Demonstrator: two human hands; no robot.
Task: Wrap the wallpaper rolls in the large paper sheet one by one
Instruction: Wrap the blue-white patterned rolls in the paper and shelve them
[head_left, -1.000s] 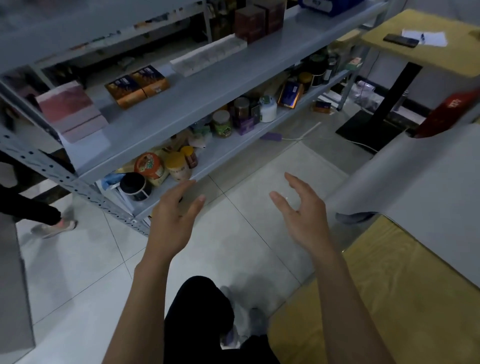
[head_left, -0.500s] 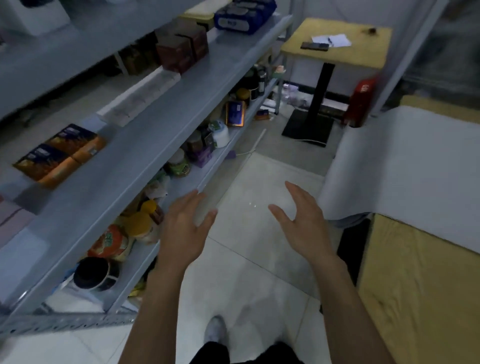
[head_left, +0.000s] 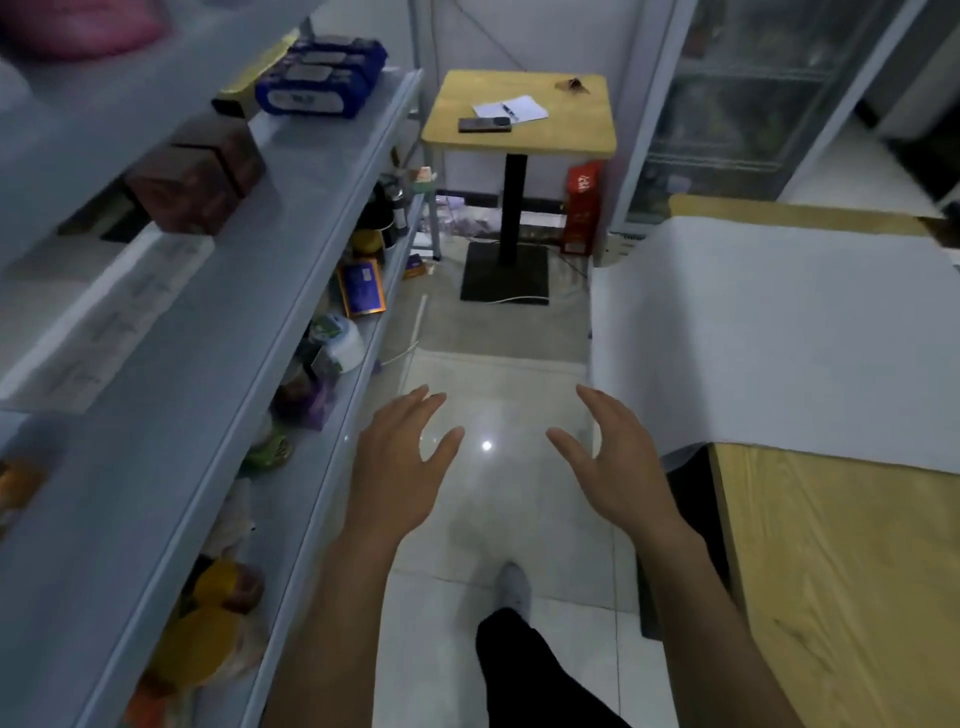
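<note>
the large paper sheet (head_left: 779, 338) was pale, plain and smooth, spread flat on the wooden desk (head_left: 831, 571) with its left edge hanging over the side. the left hand (head_left: 397, 467) and the right hand (head_left: 618, 467) were released, fingers spread, holding nothing above the floor (head_left: 498, 519). the sheet lay near the right hand, on its right side.

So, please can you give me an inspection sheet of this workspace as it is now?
Surface: wooden table, right, partly covered by large paper sheet that overhangs its edge.
Job's things: sheet only; wallpaper rolls nothing seen.
Clutter: shelf rack, left, crowded with jars and boxes.
Grippers: left hand and right hand open, holding nothing, over the floor.
Cables: white cable on floor by the rack.
Surroundings: small table with phone and notepad; red package beside it.
</note>
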